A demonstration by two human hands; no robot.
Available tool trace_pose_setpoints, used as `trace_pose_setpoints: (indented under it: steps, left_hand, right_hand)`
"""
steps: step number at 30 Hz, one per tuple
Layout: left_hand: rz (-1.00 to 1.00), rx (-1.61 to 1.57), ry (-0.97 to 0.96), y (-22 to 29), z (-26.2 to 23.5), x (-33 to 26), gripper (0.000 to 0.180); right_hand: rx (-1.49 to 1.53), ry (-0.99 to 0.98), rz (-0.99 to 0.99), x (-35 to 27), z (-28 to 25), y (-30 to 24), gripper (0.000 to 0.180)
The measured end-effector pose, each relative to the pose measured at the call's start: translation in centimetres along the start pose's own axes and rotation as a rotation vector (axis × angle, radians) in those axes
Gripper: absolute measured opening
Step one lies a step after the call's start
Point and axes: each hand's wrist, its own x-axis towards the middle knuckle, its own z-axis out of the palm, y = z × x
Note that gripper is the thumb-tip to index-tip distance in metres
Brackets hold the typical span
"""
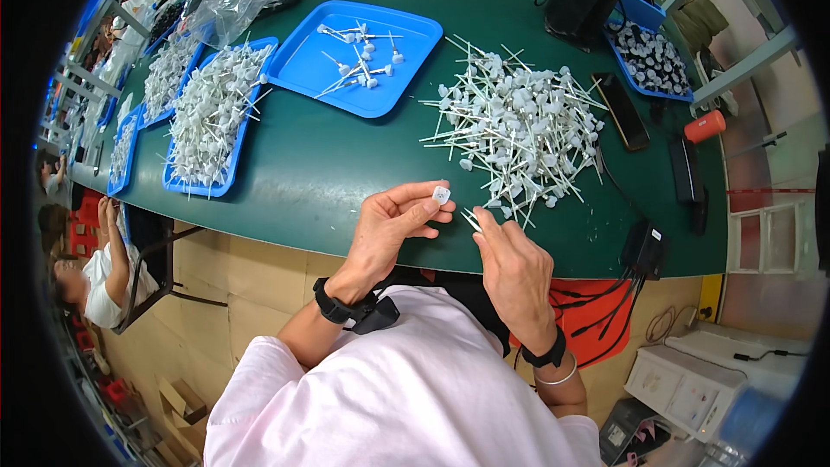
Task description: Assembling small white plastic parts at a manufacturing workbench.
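Note:
Between the thumb and fingers of my left hand is a small white plastic piece with a rounded-square head, its face turned up. My right hand pinches what look like tweezers; two thin pale prongs point toward the white piece, a short gap away from it. Just beyond my right hand lies a big loose heap of white thin-stemmed plastic pieces. Farther off, a blue tray holds several similar pieces lying in a loose scatter. Both hands are above the near edge of the green table.
At left, blue trays are piled with white pieces. Plastic bags lie behind them. To the right are a phone, a black bag, a blue bin of dark-and-white parts and cables. Another person sits at far left.

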Motion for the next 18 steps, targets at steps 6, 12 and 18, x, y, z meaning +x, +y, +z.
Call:
trace_pose_setpoints:
  steps: [6, 12, 18]
  left_hand:
    - [0.049, 0.030, 0.034, 0.4, -0.5, 0.1, 0.030]
    - [0.587, 0.475, 0.222, 6.6, -5.0, 4.5, 0.027]
    - [0.947, 1.197, 0.357, 8.1, -6.9, 8.6, 0.036]
  right_hand:
    - [0.027, -0.026, 0.025, -0.2, 0.5, 0.0, 0.035]
    - [0.009, -0.083, 0.013, -1.0, 1.0, 0.5, 0.034]
    - [0.030, -0.073, 0.028, -1.5, 1.0, 1.0, 0.035]
